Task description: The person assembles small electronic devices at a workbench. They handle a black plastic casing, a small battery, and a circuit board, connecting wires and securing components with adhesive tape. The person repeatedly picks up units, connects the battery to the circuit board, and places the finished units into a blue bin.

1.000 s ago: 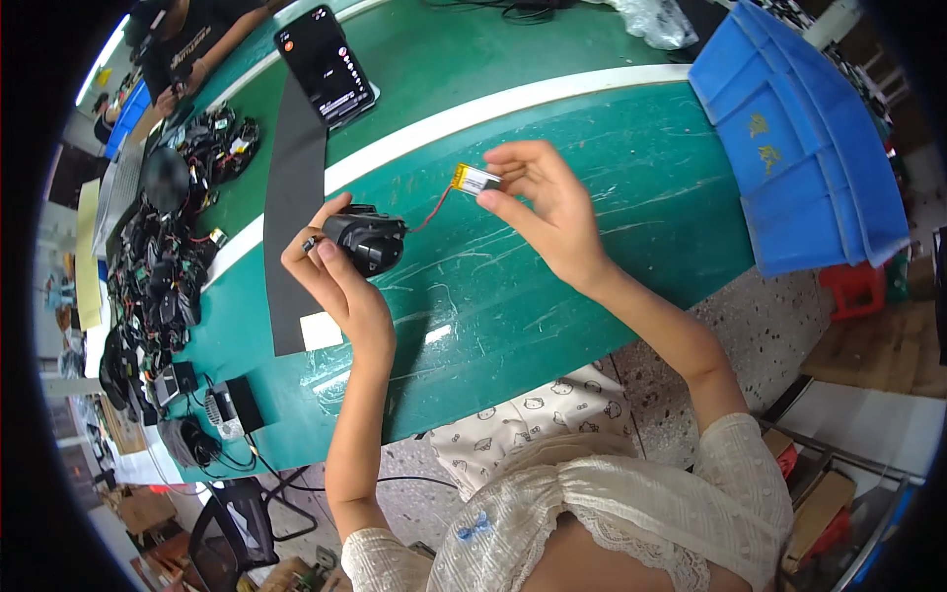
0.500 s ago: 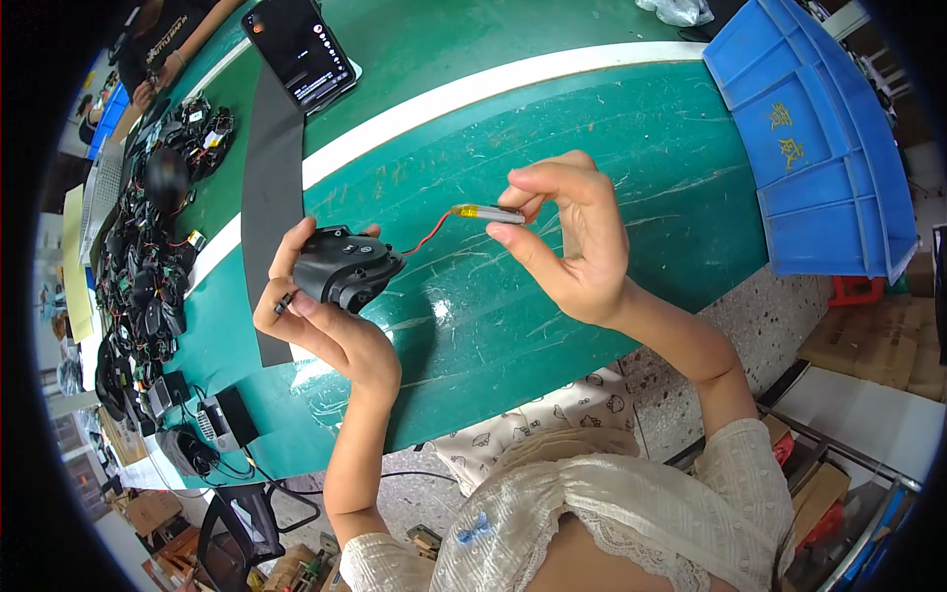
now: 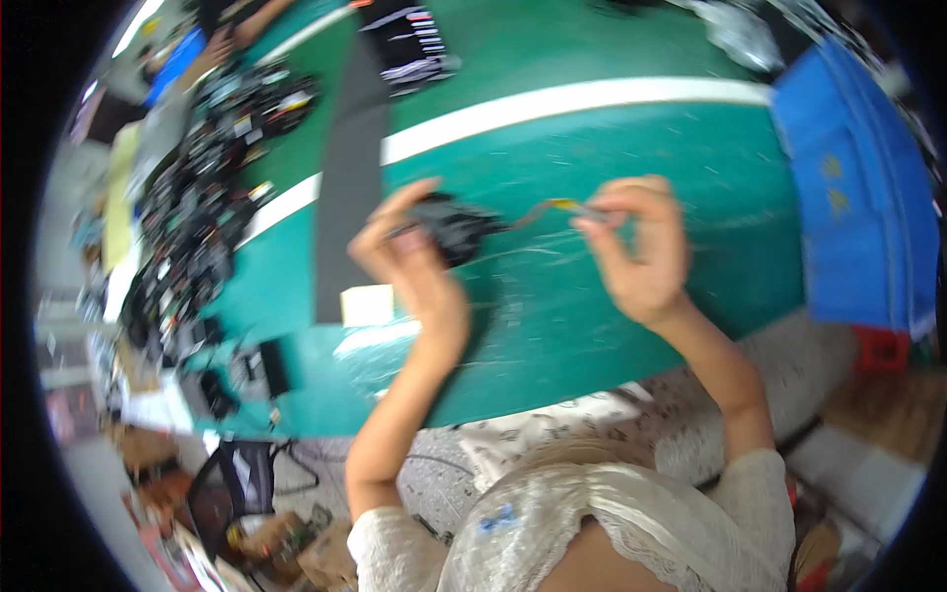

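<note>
My left hand (image 3: 424, 271) is closed around a black plastic device housing (image 3: 452, 232), with the thumb on its near side. Thin red wires (image 3: 534, 213) run from the housing's right end to a small flat silver battery (image 3: 590, 212) with yellow tape at its wired end. The battery is pinched between thumb and fingertips of my right hand (image 3: 646, 252). Both hands are raised above the green tabletop (image 3: 552, 335). Motion blur hides the housing's details.
Black device parts with wires (image 3: 202, 202) heap along the table's left side. A black strip (image 3: 350, 187) leads to a phone (image 3: 406, 47). A blue bin (image 3: 863, 197) stands at right, a dark box (image 3: 258, 370) at near left. Another person's arm (image 3: 261, 20) shows at far left.
The whole view has swung, so the table and its contents sit further right in the picture, now blurred. Both hands keep their holds on the housing and the battery, and the wires still join them.
</note>
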Tool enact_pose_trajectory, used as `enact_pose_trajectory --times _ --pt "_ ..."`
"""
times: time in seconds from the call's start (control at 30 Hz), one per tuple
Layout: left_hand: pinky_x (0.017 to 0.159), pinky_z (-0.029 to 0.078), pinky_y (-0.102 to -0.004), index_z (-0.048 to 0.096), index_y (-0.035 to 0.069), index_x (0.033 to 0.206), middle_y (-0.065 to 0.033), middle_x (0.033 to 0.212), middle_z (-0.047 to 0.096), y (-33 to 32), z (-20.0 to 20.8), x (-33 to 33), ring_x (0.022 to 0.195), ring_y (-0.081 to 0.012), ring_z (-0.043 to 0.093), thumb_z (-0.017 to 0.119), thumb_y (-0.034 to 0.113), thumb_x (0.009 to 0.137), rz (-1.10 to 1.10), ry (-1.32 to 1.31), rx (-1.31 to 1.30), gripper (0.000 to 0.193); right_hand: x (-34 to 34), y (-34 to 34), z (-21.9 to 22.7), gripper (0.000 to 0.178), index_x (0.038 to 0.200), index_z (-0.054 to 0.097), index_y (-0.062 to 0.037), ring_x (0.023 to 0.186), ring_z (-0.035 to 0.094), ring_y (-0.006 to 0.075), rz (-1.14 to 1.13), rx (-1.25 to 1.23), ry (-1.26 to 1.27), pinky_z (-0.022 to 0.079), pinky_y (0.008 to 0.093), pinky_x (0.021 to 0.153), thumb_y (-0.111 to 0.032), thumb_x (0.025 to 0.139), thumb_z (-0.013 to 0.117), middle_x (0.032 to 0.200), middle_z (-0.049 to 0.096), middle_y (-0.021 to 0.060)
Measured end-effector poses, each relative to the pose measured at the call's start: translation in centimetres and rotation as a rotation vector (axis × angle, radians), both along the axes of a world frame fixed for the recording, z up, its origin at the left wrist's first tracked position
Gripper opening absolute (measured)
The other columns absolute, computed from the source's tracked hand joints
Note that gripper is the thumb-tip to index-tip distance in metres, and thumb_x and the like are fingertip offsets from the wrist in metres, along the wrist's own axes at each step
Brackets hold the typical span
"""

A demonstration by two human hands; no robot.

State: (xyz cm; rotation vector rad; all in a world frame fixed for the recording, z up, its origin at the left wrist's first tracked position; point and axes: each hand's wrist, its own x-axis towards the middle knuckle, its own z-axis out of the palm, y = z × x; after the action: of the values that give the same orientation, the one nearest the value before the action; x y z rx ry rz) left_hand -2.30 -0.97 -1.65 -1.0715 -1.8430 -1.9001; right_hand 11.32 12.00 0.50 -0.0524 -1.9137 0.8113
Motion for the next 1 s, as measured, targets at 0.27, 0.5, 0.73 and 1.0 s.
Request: enact_pose_trajectory --times 0.27,0.5,0.73,1.0 --pt "0.074 0.046 -0.0359 0.029 0.001 0.11 -0.0188 0.101 0.053 -0.1 -0.1 0.0 0.085 -0.0256 0.058 0.047 0.008 0.09 -0.159 -0.405 -0.276 0.028 -1.1 0.6 -2.0 0.019 0.104 0.055 0.0013 0.078 0.049 0.0079 -0.096 -0.528 -0.355 0.04 0.0204 0.074 -0.004 0.086 0.057 0.086 0.053 0.0034" --pt "0.065 0.046 -0.0409 0.041 0.003 0.103 -0.0164 0.09 0.058 -0.5 -0.2 -0.3 0.078 -0.0338 0.06 0.054 0.015 0.084 -0.071 -0.208 -0.422 0.025 -0.8 4.0 -4.3 0.019 0.102 0.058 0.0017 0.076 0.051 0.005 -0.041 -0.441 -0.516 0.041 0.0189 0.069 -0.012 0.089 0.056 0.085 0.058 0.0014" --pt "0.064 0.048 -0.0377 0.047 0.006 0.098 -0.0114 0.09 0.057 -1.7 0.0 -0.3 0.079 -0.0292 0.06 0.057 0.014 0.082 -0.018 -0.081 -0.499 0.021 -1.3 4.8 -4.6 0.018 0.094 0.06 0.0004 0.073 0.05 0.0057 -0.059 -0.409 -0.624 0.04 0.0194 0.067 -0.017 0.089 0.055 0.079 0.057 0.0004" --pt "0.06 0.048 -0.0396 0.044 0.005 0.101 -0.0118 0.093 0.053 -4.5 0.0 1.5 0.076 -0.032 0.058 0.058 0.011 0.08 -0.001 -0.004 -0.545 0.026 -1.2 2.7 -3.0 0.014 0.087 0.06 -0.0018 0.075 0.047 0.0159 -0.126 -0.124 -0.744 0.04 0.0259 0.069 -0.015 0.084 0.059 0.077 0.054 0.0065"
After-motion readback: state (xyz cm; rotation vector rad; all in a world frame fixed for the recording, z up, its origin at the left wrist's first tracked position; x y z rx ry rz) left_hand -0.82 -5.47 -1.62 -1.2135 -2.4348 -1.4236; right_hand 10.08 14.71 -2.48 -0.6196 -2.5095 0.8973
